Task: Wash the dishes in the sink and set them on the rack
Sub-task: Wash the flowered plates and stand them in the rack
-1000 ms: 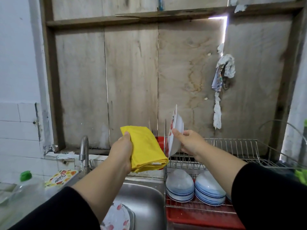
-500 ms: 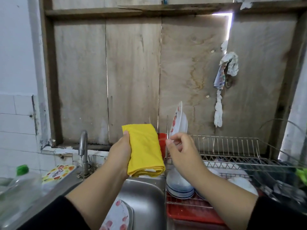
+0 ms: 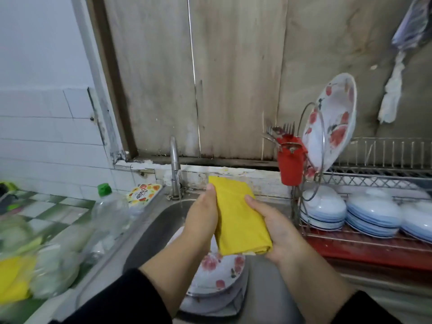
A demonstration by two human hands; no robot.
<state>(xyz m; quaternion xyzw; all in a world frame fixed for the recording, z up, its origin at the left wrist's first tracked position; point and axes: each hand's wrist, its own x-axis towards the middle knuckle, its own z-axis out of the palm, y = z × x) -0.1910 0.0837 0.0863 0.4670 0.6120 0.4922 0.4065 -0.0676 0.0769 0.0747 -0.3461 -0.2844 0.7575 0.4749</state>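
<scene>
Several flowered plates (image 3: 217,274) wait unwashed in the sink (image 3: 149,232) at lower centre, while one plate (image 3: 332,122) stands racked at upper right. Both hands, left hand (image 3: 202,218) and right hand (image 3: 278,230), curl round a folded yellow cloth (image 3: 240,220) mid-frame. Judged step: between dishes; next, free one hand to lift a plate.

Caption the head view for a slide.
Both hands, left and right, hold a folded yellow cloth above floral plates in the sink.
</scene>
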